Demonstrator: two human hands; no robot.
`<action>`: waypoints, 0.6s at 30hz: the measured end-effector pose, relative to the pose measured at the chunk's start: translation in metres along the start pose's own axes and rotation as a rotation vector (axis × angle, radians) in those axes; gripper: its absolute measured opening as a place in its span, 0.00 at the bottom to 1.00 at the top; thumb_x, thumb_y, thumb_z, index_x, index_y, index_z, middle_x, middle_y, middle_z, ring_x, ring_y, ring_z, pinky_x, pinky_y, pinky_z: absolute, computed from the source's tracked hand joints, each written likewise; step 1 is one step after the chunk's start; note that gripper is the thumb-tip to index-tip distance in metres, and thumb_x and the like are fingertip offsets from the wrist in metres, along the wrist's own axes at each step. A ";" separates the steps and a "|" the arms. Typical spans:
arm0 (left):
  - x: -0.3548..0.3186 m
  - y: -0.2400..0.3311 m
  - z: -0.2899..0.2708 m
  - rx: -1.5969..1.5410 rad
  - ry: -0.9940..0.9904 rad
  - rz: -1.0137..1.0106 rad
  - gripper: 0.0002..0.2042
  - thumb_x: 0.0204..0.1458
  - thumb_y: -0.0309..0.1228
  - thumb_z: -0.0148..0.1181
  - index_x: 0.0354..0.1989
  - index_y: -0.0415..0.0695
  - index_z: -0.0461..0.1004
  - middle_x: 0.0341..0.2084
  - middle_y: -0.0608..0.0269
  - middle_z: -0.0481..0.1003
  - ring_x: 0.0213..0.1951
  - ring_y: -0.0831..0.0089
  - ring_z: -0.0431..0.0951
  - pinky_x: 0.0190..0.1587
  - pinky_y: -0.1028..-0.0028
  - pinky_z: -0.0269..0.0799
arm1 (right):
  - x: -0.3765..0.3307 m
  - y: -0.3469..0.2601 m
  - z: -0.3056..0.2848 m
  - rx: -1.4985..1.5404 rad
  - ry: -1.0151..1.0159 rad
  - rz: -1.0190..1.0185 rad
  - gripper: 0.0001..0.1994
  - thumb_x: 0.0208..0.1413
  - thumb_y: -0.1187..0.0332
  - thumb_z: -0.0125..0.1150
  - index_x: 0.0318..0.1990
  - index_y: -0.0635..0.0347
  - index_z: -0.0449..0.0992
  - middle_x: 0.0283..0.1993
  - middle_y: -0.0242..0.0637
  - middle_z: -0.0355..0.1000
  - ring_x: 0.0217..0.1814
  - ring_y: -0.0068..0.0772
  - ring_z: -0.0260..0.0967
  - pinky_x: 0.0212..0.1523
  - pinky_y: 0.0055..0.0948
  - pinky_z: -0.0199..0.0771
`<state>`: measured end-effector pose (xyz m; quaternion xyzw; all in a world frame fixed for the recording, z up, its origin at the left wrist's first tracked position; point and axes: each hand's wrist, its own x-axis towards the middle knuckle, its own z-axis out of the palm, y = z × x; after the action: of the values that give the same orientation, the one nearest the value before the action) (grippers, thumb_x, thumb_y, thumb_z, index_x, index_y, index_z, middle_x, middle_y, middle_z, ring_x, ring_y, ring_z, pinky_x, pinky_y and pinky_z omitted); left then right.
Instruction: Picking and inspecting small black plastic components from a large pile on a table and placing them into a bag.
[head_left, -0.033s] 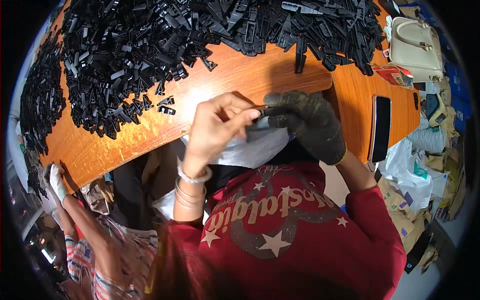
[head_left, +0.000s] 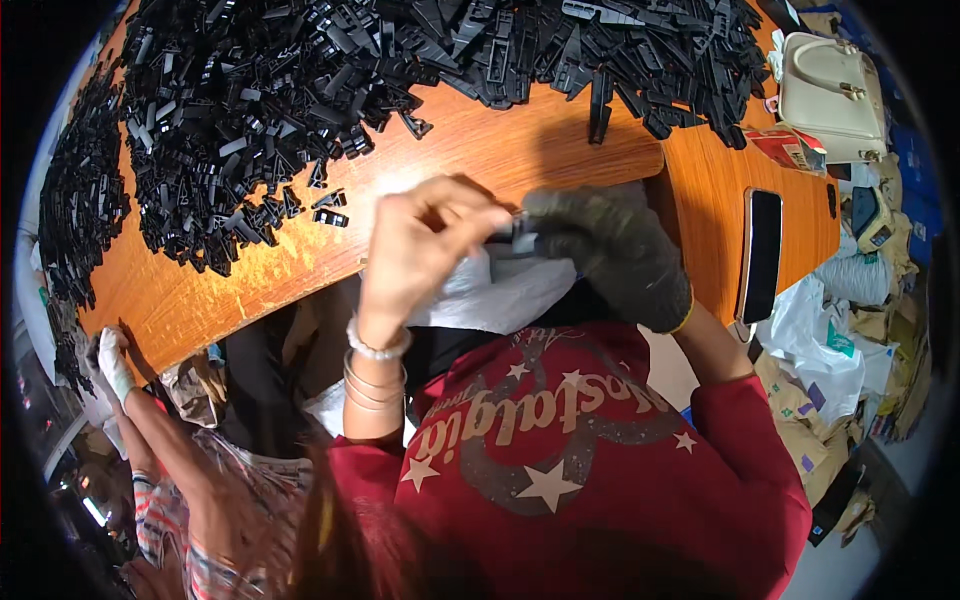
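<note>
My right hand [head_left: 610, 250], in a dark knitted glove, has its fingers closed around a small black plastic piece [head_left: 519, 228]. Only the end of this piece shows past the glove. My bare left hand [head_left: 415, 250], with bracelets at the wrist, pinches thumb against fingers right beside that end. Motion blurs the left fingertips, and what lies between them is hidden. Below both hands, a white plastic bag [head_left: 480, 305] lies over my lap at the table's edge.
Heaps of black plastic clip parts [head_left: 300, 90] cover the far side of the wooden table [head_left: 240, 285]. To the right are a phone [head_left: 762, 258], a cream handbag [head_left: 830, 98] and a red packet [head_left: 790, 150]. At left, a co-worker's gloved hand [head_left: 115, 365] touches the table edge.
My left hand has shifted slightly to the left, and its fingertips have drawn back a little from the black piece. My right hand stays almost in place.
</note>
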<state>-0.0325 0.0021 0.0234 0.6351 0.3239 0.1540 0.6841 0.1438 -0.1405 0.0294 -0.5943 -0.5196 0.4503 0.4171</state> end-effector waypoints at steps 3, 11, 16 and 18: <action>0.013 0.013 -0.007 -0.039 0.191 0.046 0.06 0.52 0.26 0.65 0.26 0.36 0.78 0.14 0.71 0.72 0.15 0.88 0.66 0.17 0.84 0.58 | -0.016 0.002 0.014 -0.556 0.141 -0.088 0.16 0.52 0.75 0.62 0.49 0.56 0.76 0.43 0.43 0.75 0.42 0.40 0.76 0.43 0.33 0.75; 0.067 0.002 0.066 0.579 0.201 0.547 0.09 0.49 0.30 0.64 0.26 0.35 0.76 0.20 0.51 0.76 0.22 0.54 0.77 0.25 0.64 0.70 | -0.031 0.002 0.002 -0.404 0.195 0.109 0.15 0.56 0.70 0.58 0.51 0.55 0.76 0.47 0.41 0.75 0.49 0.43 0.72 0.50 0.38 0.71; 0.079 0.013 0.085 0.899 0.243 0.424 0.13 0.45 0.36 0.69 0.27 0.38 0.76 0.17 0.53 0.76 0.21 0.56 0.78 0.24 0.65 0.70 | -0.036 -0.007 -0.002 -0.228 0.266 0.119 0.13 0.56 0.71 0.59 0.49 0.57 0.77 0.44 0.41 0.76 0.47 0.35 0.74 0.49 0.34 0.72; 0.075 0.013 0.078 0.815 0.256 0.498 0.12 0.44 0.34 0.69 0.26 0.38 0.75 0.16 0.54 0.74 0.20 0.57 0.77 0.24 0.65 0.69 | -0.038 0.001 -0.004 0.131 0.520 0.264 0.16 0.55 0.78 0.57 0.52 0.63 0.74 0.41 0.38 0.77 0.41 0.30 0.74 0.40 0.27 0.74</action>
<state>0.0757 -0.0092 0.0157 0.8851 0.2777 0.2502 0.2773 0.1456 -0.1782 0.0330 -0.7240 -0.2834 0.3659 0.5115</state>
